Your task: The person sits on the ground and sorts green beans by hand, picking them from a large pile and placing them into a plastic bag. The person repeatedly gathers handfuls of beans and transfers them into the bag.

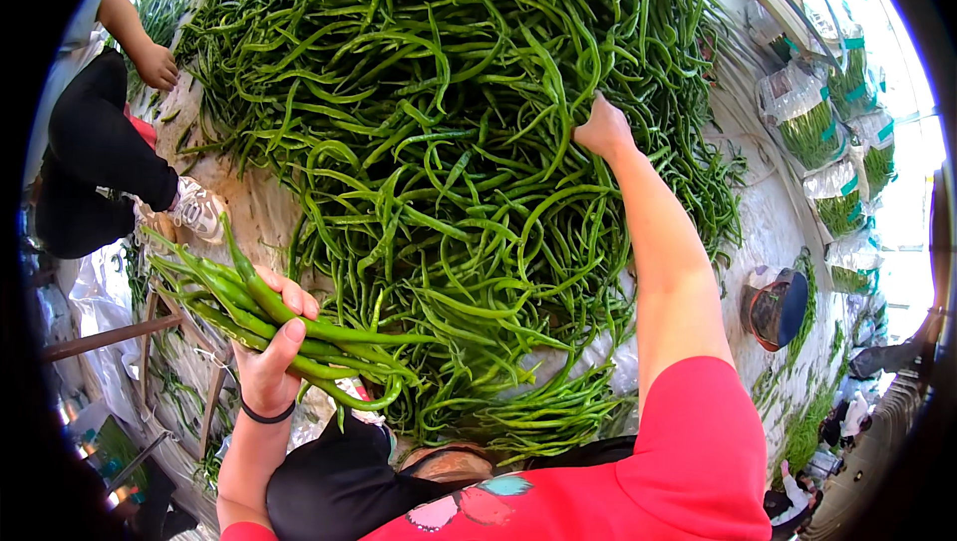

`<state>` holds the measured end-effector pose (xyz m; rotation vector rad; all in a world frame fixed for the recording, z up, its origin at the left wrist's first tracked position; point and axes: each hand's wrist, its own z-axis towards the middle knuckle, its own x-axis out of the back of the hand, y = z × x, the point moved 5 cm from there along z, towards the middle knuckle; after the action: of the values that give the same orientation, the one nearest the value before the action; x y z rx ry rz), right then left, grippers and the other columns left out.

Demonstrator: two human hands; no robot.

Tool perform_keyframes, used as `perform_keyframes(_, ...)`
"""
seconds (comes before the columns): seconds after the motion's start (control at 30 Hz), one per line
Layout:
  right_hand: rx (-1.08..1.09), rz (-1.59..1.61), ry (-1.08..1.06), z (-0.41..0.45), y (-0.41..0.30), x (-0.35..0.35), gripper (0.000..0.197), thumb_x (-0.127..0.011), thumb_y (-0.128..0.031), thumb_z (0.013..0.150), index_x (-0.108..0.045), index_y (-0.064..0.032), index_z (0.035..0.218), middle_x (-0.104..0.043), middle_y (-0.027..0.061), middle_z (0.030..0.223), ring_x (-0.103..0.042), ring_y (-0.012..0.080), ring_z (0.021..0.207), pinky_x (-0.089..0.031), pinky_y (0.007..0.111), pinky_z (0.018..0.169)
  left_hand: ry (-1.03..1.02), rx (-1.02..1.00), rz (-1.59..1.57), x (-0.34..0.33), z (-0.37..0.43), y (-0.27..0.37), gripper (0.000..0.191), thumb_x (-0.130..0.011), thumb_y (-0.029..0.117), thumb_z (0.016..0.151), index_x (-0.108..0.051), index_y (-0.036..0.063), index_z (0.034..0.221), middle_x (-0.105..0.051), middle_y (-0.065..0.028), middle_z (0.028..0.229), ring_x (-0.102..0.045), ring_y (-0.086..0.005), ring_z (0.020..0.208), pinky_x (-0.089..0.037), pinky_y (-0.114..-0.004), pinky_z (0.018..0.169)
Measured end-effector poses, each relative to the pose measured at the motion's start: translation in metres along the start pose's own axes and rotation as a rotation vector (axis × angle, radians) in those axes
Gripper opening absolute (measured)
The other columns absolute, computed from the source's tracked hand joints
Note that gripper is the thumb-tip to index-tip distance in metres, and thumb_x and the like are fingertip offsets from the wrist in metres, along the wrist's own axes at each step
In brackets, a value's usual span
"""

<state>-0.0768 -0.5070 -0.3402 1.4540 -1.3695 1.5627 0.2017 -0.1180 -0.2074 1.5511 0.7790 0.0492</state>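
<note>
A large heap of long green chili peppers point(448, 130) lies on pale sheeting before me. My left hand point(277, 346), with a dark band at the wrist, is shut on a bunch of green chili peppers point(314, 339) at the lower left, above the heap's near edge. My right arm stretches to the heap's right part, where my right hand point(604, 128) touches the peppers; its fingertips are partly hidden among them, so its grip cannot be told. A neater bundle of green peppers point(553, 414) lies near my lap.
At the left a person point(112, 122) sits beside the heap, one hand hanging near it. Filled clear bags of peppers point(807, 130) stand along the right. A round stool-like object point(775, 308) stands at the right. A metal bar point(112, 339) juts in at the lower left.
</note>
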Motion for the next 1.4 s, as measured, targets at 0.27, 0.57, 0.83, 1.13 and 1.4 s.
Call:
perform_keyframes(0.27, -0.012, -0.019, 0.053, -0.109, -0.012, 0.077, 0.065, -0.074, -0.030, 0.065, -0.046, -0.0042, 0.117, -0.062, 0.0211, 0.095, -0.059, 0.0379, 0.091, -0.047, 0.043, 0.078, -0.031, -0.083, -0.020, -0.008, -0.010, 0.012, 0.044, -0.068, 0.006, 0.074, -0.042, 0.0081, 0.109, -0.048, -0.0047, 0.092, -0.049, -0.0172, 0.085, -0.041, -0.030, 0.079)
perform_keyframes(0.57, 0.430, 0.002, 0.624, -0.221, -0.079, 0.107, 0.057, -0.078, -0.016, 0.060, -0.050, -0.0075, 0.108, -0.058, 0.0123, 0.089, -0.058, 0.0322, 0.083, -0.047, 0.037, 0.075, -0.100, -0.257, -0.075, -0.006, -0.038, 0.039, 0.038, -0.062, 0.003, 0.079, -0.042, 0.0064, 0.111, -0.047, -0.0058, 0.096, -0.048, -0.0181, 0.089, -0.041, -0.031, 0.083)
perform_keyframes(0.83, 0.494, 0.125, 0.296, -0.236, -0.097, 0.077, 0.030, -0.071, -0.013, 0.069, -0.062, -0.0044, 0.097, -0.061, 0.0123, 0.099, -0.056, 0.0299, 0.097, -0.045, 0.038, 0.086, -0.067, -0.453, -0.123, 0.029, -0.066, 0.065, 0.037, -0.060, 0.001, 0.080, -0.043, 0.0061, 0.113, -0.048, -0.0064, 0.098, -0.048, -0.0194, 0.090, -0.040, -0.034, 0.085)
perform_keyframes(1.13, 0.281, 0.748, 0.151, -0.227, -0.156, -0.007, 0.011, -0.063, -0.011, 0.082, -0.064, -0.0026, 0.089, -0.063, 0.0056, 0.080, -0.056, 0.0112, 0.065, -0.047, 0.024, 0.062, -0.072, -0.395, -0.083, 0.038, -0.062, 0.062, 0.040, -0.059, 0.010, 0.081, -0.037, 0.0088, 0.115, -0.043, -0.0028, 0.098, -0.042, -0.0153, 0.092, -0.033, -0.035, 0.092)
perform_keyframes(1.4, 0.035, 0.006, 0.019, -0.170, -0.228, -0.096, 0.066, -0.076, -0.045, 0.064, -0.048, -0.0042, 0.108, -0.051, 0.0142, 0.106, -0.050, 0.0305, 0.102, -0.042, 0.042, 0.086, -0.050, -0.403, -0.090, 0.041, -0.063, 0.067, 0.041, -0.061, 0.012, 0.081, -0.037, 0.0094, 0.113, -0.042, -0.0019, 0.096, -0.042, -0.0139, 0.090, -0.032, -0.034, 0.091)
